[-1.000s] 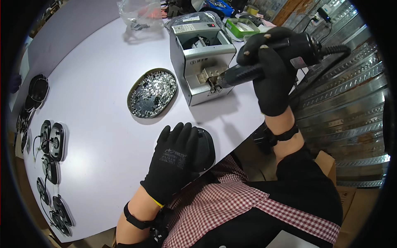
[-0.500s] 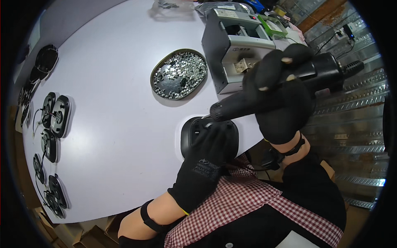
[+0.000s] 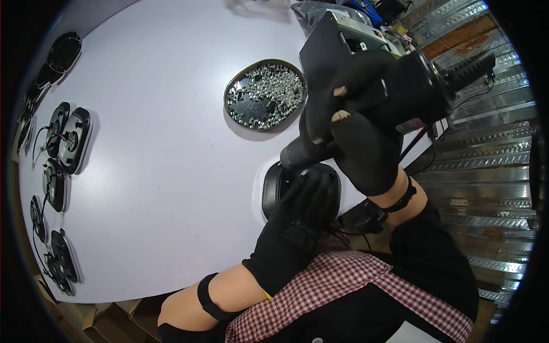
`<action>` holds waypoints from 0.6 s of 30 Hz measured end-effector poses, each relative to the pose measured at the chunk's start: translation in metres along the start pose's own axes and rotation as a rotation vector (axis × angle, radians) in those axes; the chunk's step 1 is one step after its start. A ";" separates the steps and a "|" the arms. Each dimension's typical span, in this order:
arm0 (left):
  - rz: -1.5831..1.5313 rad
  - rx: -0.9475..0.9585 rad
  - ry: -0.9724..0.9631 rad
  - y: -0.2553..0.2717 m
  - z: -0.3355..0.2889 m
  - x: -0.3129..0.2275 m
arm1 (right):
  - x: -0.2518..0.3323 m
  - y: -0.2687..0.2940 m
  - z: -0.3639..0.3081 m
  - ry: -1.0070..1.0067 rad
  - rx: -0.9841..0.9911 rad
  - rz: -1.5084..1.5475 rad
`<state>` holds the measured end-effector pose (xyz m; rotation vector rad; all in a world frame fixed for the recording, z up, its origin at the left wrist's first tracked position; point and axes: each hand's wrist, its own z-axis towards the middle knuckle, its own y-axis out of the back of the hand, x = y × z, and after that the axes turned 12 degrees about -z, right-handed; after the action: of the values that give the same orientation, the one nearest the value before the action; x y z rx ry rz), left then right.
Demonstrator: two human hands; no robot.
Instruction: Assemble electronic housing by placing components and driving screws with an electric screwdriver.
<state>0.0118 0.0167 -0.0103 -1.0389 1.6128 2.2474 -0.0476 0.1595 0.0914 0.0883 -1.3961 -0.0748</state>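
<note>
Holding a black, thick-barrelled powered screwdriver (image 3: 420,94), the black-gloved right hand (image 3: 363,134) has its fingers wrapped round the barrel in the head view. The driver's nose stands at the upper left corner of a black, rounded plastic housing (image 3: 271,197), which lies on the smooth white tabletop (image 3: 160,177) close to its near edge. The black-gloved left hand (image 3: 300,223) is laid flat over the housing, fingers extended side by side; no pinch shows.

The work on this housing looks partway: it is placed and steadied, and the driver is at one corner. The bit's tip is hidden, so I cannot tell whether a screw there is seated; the left hand covers too much to judge the other corners.

Many small silvery metal screws (image 3: 277,86) lie in a dark, oval, shallow dish (image 3: 247,107) beyond the housing. Black-and-grey rounded shells with thin cables (image 3: 73,140) lie well apart at the left; whether they are finished or waiting cannot be told.
</note>
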 end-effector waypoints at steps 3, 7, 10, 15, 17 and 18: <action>-0.007 0.019 0.000 0.004 0.001 -0.002 | -0.016 0.010 -0.006 -0.071 -0.007 0.024; -0.031 -0.013 0.010 0.005 -0.003 -0.006 | -0.057 0.028 -0.022 -0.195 -0.037 0.092; 0.180 -0.023 0.005 -0.008 -0.005 -0.006 | -0.059 0.027 -0.027 -0.239 -0.054 0.139; 0.247 -0.088 -0.089 0.000 0.007 -0.005 | -0.019 -0.001 0.006 0.200 0.114 0.272; 0.192 -0.051 -0.141 0.008 0.006 0.004 | 0.008 0.010 -0.007 0.287 -0.004 -0.131; 0.217 -0.053 -0.137 0.015 0.000 0.004 | 0.014 0.019 -0.013 0.322 -0.085 0.111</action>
<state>0.0005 0.0096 -0.0014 -0.7329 1.6870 2.4512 -0.0323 0.1767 0.1053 -0.0465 -1.0726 -0.0261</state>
